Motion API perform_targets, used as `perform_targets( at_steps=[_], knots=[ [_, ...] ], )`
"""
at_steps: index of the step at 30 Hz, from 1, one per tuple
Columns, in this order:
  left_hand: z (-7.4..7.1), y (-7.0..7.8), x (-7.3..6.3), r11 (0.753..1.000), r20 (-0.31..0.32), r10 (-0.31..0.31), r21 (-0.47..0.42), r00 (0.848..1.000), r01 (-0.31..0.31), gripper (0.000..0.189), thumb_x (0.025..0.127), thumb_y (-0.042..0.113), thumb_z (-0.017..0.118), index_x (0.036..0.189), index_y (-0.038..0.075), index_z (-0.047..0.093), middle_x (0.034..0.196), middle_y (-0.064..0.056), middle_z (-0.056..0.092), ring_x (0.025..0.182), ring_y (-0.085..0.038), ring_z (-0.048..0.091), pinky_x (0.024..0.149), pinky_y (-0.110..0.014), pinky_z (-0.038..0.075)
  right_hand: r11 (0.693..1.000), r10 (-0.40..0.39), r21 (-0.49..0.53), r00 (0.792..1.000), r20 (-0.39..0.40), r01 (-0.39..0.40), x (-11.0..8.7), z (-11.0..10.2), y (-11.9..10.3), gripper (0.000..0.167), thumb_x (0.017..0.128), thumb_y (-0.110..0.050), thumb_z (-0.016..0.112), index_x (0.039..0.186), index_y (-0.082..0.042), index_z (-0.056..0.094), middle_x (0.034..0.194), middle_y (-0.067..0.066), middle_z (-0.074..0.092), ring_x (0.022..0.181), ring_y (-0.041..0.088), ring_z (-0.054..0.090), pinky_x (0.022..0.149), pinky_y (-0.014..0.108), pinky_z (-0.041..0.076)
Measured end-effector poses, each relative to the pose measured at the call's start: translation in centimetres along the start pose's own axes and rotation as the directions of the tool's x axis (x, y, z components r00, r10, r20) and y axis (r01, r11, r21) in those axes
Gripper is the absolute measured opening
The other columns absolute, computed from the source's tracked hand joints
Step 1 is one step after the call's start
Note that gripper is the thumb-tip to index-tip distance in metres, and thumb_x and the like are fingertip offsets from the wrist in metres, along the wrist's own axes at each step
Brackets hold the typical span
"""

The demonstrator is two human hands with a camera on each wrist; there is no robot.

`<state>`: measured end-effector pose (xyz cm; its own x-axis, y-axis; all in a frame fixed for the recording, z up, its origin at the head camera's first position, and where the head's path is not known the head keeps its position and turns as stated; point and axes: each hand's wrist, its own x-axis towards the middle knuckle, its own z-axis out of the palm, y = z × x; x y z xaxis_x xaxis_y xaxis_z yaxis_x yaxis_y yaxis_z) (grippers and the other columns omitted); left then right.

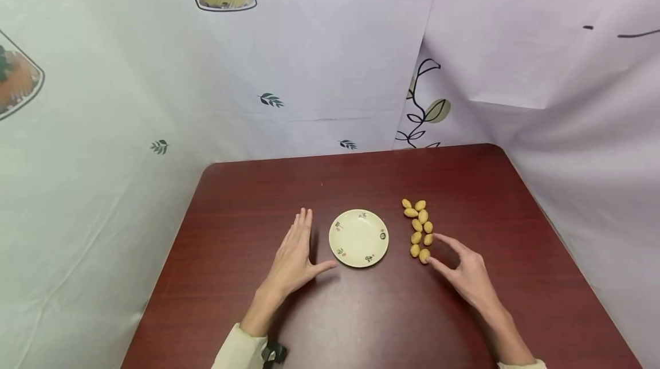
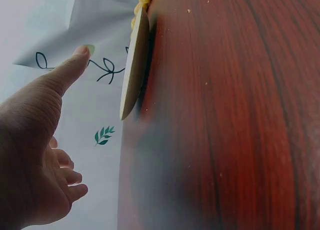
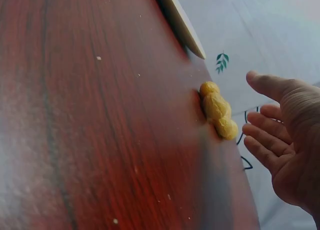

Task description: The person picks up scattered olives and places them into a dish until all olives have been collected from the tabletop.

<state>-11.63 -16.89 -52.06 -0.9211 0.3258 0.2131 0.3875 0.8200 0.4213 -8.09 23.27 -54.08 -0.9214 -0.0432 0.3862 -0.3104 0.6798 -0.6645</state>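
A round cream plate (image 1: 358,238) with small printed motifs on its rim lies on the dark red table. To its right, several yellow-brown nut-like pieces (image 1: 417,225) form two uneven columns. My left hand (image 1: 293,257) is beside the plate's left edge, fingers straight and thumb spread toward the plate's lower rim. At the right, my right hand (image 1: 468,274) is by the near end of the columns, thumb and fingers apart, the fingertips close to the nearest pieces. In the right wrist view its palm faces the pieces (image 3: 217,107) with nothing held.
The wooden table (image 1: 258,185) has rounded far corners. White cloth (image 1: 330,59) with printed plants and leaves hangs behind it and along both sides. A dark band (image 1: 274,352) shows at the left wrist below the pale sleeve (image 1: 240,348).
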Motion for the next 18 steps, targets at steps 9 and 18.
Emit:
perform_targets(
  at_steps=[9,18],
  knots=[
    [1.0,0.1,0.8,0.996,0.081,-0.025,-0.086,0.996,0.032,0.135,0.079,0.058,0.09,0.171,0.004,0.008,0.176,-0.017,0.013,0.161,-0.037,0.021,0.126,-0.052,0.027,0.994,0.012,0.11,1.0,0.029,-0.016,-0.4,0.9,-0.1,0.048,0.078,0.001,0.092,0.124,-0.003,0.077,0.116,0.011,0.079,0.1,0.034,0.077,0.086,0.011,0.052],
    [1.8,0.3,1.4,0.984,0.141,-0.038,-0.169,0.989,0.062,0.127,0.081,0.054,0.091,0.17,0.004,0.015,0.175,-0.016,0.022,0.157,-0.026,0.03,0.117,-0.057,0.04,0.991,0.038,0.128,0.998,0.048,-0.044,-0.8,1.6,-0.1,0.049,0.077,0.008,0.09,0.124,0.0,0.076,0.118,0.015,0.078,0.102,0.036,0.077,0.086,0.012,0.054]
  ],
)
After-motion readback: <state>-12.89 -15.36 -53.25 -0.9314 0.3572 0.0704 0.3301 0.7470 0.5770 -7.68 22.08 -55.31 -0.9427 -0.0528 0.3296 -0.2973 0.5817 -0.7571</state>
